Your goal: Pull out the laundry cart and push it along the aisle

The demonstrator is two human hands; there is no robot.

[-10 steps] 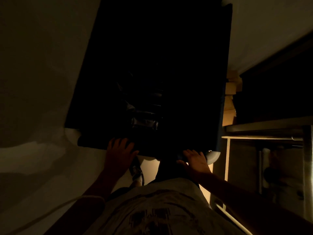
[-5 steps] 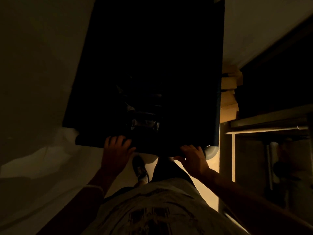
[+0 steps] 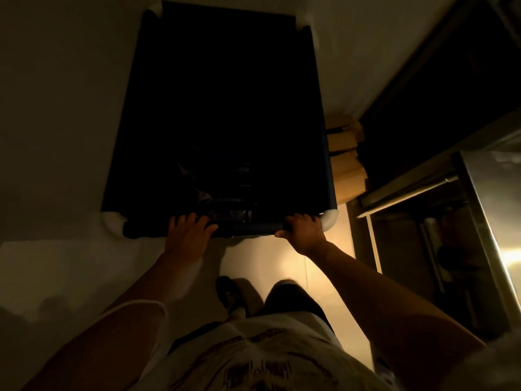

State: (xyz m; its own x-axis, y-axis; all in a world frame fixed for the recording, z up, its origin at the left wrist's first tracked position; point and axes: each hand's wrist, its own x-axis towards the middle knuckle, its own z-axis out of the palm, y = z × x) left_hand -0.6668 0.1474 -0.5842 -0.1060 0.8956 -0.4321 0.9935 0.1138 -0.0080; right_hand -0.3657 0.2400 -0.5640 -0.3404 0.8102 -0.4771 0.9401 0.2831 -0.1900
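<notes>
Dim aisle floor [image 3: 284, 258] runs ahead with the cart [image 3: 225, 108] out on it, so this looks like the push: left hand [image 3: 187, 231] lies on its near rim, fingers seemingly curled, right hand [image 3: 303, 231] grips it, and next comes steady forward steering past the boxes [image 3: 348, 170].

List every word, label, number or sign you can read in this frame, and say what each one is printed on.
None can be read.
The pale T-shirt carries a dark print on its chest, too dim and blurred to make out.
The dark laundry cart, gripped at its near rail by the left hand and right hand, shows no label.
The stacked cardboard boxes and the steel cabinet show no lettering.
</notes>
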